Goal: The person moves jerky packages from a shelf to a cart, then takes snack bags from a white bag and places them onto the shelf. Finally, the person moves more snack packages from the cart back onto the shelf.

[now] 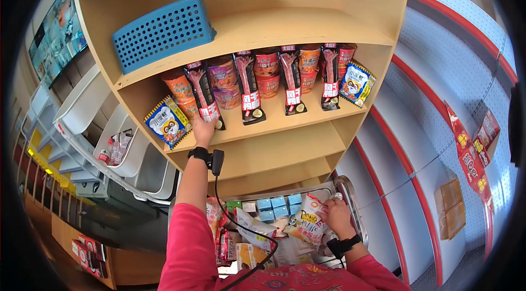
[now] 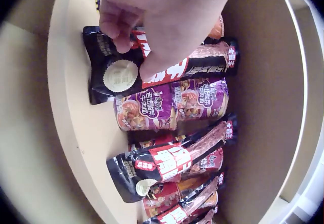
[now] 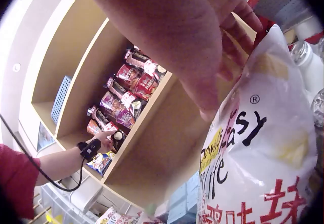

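On the middle shelf, my left hand point(image 1: 204, 130) point(image 2: 167, 16) pinches the lower part of the leftmost black packet point(image 1: 201, 93) point(image 2: 121, 75) between thumb and curled fingers. That packet leans upright before stacked noodle cups, with purple cups point(image 1: 223, 85) point(image 2: 147, 110) beside it. More black packets point(image 1: 249, 91) point(image 2: 152, 168) stand along the row. Down at the cart, my right hand point(image 1: 337, 218) point(image 3: 202, 36) grips the upper edge of a white snack bag point(image 1: 307, 222) point(image 3: 263, 133) with red and black lettering. Part of its fingers is hidden behind the bag in the right wrist view.
Blue-and-yellow bags point(image 1: 168, 122) point(image 1: 357, 84) stand at both ends of the row. A blue perforated basket point(image 1: 164, 33) sits on the shelf above. Light-blue boxes point(image 1: 279, 211) and other packets lie in the cart below. White shelving point(image 1: 427, 72) with red edges curves along the right.
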The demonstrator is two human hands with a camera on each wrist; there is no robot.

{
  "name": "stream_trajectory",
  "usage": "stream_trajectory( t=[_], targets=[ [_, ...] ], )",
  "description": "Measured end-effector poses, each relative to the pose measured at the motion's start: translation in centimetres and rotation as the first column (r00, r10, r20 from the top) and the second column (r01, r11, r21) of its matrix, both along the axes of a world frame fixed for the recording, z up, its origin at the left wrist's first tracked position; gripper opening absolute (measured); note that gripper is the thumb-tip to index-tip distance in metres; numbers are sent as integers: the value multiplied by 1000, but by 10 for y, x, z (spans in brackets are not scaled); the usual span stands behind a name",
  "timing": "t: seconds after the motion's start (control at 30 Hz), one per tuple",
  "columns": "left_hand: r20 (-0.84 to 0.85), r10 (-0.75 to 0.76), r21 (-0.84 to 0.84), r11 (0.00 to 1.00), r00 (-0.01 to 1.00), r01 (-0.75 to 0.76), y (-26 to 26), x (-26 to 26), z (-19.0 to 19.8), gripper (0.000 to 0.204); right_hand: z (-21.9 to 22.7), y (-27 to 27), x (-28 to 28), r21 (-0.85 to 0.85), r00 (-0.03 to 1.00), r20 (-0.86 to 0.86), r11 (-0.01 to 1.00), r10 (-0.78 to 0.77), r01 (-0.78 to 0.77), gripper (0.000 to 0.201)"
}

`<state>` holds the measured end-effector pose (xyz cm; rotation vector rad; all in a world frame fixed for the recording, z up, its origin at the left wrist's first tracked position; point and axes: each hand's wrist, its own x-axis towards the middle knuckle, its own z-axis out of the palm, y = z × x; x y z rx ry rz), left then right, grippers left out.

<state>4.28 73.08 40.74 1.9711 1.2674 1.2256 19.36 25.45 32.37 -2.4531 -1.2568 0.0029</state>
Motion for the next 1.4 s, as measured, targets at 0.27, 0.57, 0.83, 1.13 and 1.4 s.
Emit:
stream_trajectory(
  t=[0.27,0.57,0.83,1.13,1.4],
  targets=[
    [154,73,84,993,985,-86,-20,-3,-4,48,13,-4,-1,110,999,19,994,-28,26,40],
    [470,-363,-142,868,804,475,-92,-26,-5,37,75,-15,67,283,992,-21,951,-121,122,44],
    [410,-519,-229,737,750,636,-79,22,34,30,141,103,204,316,924,-366,949,106,16,74],
    [442,-565,-124,731,697,671,-53,121,40,25,69,264,315,786,912,-323,608,251,111,78],
    [465,-488,-20,829,739,559,-66,142,17,29,77,263,265,840,442,-534,513,721,177,34]
  ],
)
